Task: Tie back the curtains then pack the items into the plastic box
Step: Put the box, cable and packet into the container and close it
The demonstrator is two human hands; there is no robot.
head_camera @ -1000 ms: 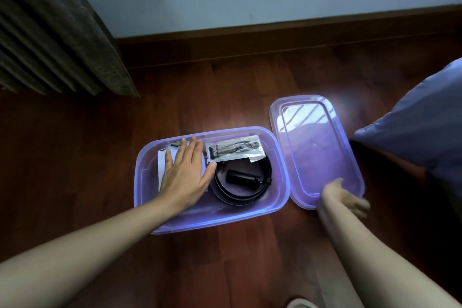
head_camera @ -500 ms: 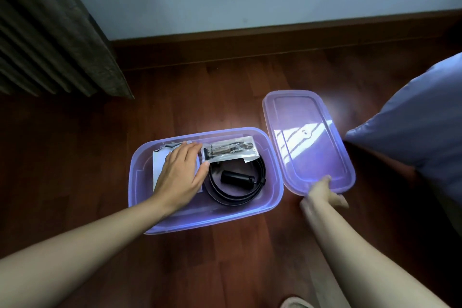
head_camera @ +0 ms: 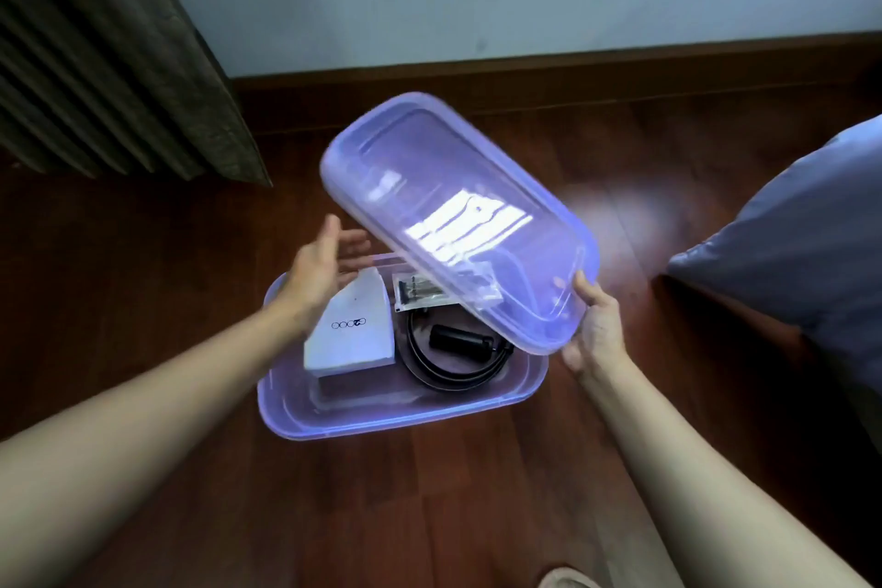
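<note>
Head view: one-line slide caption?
Right hand holds the lid tilted over the packed plastic box; open left hand reaches for it.

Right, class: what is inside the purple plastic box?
Inside the plastic box: a white carton, a coiled black cable around a black cylinder, and a clear packet. The raised lid partly covers the packet and cable.

Showing as two long forearms, bare from the picture's lower corners right up to the wrists, smooth and tapering evenly. Ending in the left hand (head_camera: 324,265) and the right hand (head_camera: 596,332), both bare, with slender fingers. Peeking in at the bottom edge, a pale rounded tip (head_camera: 565,580), being either a slipper or a foot, too cropped to tell.
</note>
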